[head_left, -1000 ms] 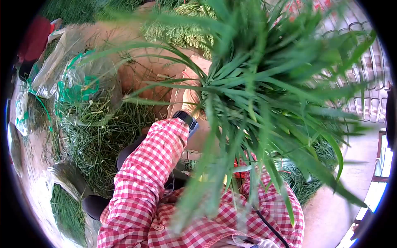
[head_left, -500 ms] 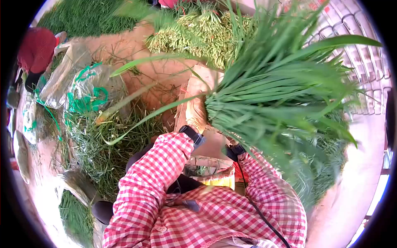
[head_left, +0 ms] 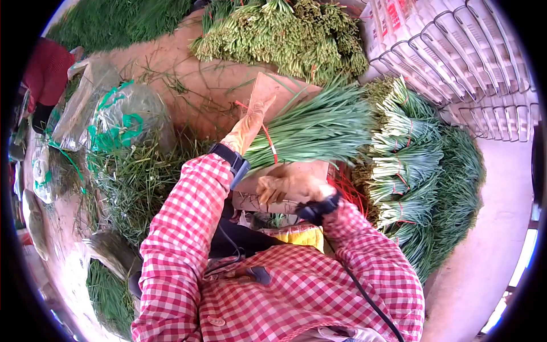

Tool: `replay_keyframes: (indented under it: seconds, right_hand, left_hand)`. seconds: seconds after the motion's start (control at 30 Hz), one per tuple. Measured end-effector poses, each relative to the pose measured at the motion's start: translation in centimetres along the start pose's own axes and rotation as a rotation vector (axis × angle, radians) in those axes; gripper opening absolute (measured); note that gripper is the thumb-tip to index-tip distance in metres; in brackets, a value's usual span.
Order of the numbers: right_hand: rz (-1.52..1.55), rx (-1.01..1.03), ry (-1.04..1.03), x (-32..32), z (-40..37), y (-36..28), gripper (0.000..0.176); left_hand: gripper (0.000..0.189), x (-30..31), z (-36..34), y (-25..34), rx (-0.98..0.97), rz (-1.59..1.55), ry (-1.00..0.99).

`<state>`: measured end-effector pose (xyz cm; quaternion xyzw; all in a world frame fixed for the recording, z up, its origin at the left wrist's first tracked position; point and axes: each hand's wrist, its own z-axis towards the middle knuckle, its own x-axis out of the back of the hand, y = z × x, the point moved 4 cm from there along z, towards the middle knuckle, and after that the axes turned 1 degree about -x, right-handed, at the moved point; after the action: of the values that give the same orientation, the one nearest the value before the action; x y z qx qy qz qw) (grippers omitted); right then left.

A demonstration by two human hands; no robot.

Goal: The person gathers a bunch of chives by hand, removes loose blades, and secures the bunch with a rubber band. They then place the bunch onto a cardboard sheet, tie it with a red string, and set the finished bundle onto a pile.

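A bunch of long green leaves (head_left: 319,128) lies on a tan board (head_left: 302,171), its tips towards the right. A thin red tie (head_left: 271,142) crosses the bunch near its left end. My left hand (head_left: 250,125), in a tan glove, rests against that left end and over part of the tie, fingers stretched out. Just below the bunch is my right hand (head_left: 288,188), also gloved, slightly blurred, with loosely bent fingers apart and nothing visible in them.
Tied bundles (head_left: 399,165) are stacked to the right, beside loose red ties (head_left: 347,188). More bundles (head_left: 285,34) lie at the top, near white crates (head_left: 444,45). On the left are a clear bag (head_left: 128,119), loose trimmings (head_left: 134,194) and another person (head_left: 48,74).
The bunch has gone from raised and fanned out to lying on the board, with the red tie now visible across it. My left hand has shifted left; my right hand has come out beneath the leaves.
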<state>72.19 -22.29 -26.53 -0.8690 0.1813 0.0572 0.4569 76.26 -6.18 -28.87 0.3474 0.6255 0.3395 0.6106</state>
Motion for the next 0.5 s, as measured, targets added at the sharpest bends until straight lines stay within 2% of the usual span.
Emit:
replay_keyframes:
  seconds: [0.03,0.07,0.1,0.13,0.2,0.27,0.3,0.4,0.43,0.47,0.5]
  right_hand:
    - [-0.142,0.200,0.324,1.2,-1.2,-1.1,0.039]
    - [-0.180,0.303,0.353,2.7,-1.8,-3.5,0.028]
    - [-0.097,0.291,0.562,3.1,-1.9,-5.3,0.022]
    - [-0.183,0.444,0.789,3.4,-1.9,-7.1,0.022]
    - [-0.591,0.496,0.832,5.0,2.2,-6.7,0.022]
    - [-0.751,0.447,0.722,4.2,4.7,-6.2,0.021]
    - [-0.804,0.472,0.772,4.1,5.4,-5.9,0.019]
    - [-0.062,0.338,0.554,5.0,5.1,-6.6,0.023]
    - [0.039,0.398,0.632,6.6,5.8,-5.7,0.030]
    - [0.397,0.338,0.519,7.1,6.0,-5.4,0.034]
    - [0.419,0.299,0.493,7.3,6.0,-5.5,0.036]
  left_hand:
    - [0.055,-0.2,-0.1,0.3,0.007,-0.034,-0.013]
    - [0.055,-0.4,-0.1,0.5,0.014,-0.058,-0.021]
    - [0.056,-0.5,0.0,0.6,0.016,-0.075,-0.028]
    - [0.056,-0.4,0.2,0.4,0.015,-0.090,-0.032]
    - [0.058,0.1,0.3,0.0,0.018,-0.107,-0.028]
    - [0.060,1.1,0.0,-0.6,0.021,-0.106,-0.010]
    - [0.061,1.5,-0.2,-0.9,0.029,-0.098,-0.007]
    - [0.064,1.8,-0.4,-0.5,0.083,0.039,-0.081]
    - [0.065,1.4,-0.8,0.0,0.125,0.194,-0.145]
    - [0.066,0.3,-1.6,1.0,0.181,0.446,-0.225]
    - [0.080,-2.0,-2.9,3.8,0.269,0.896,-0.188]
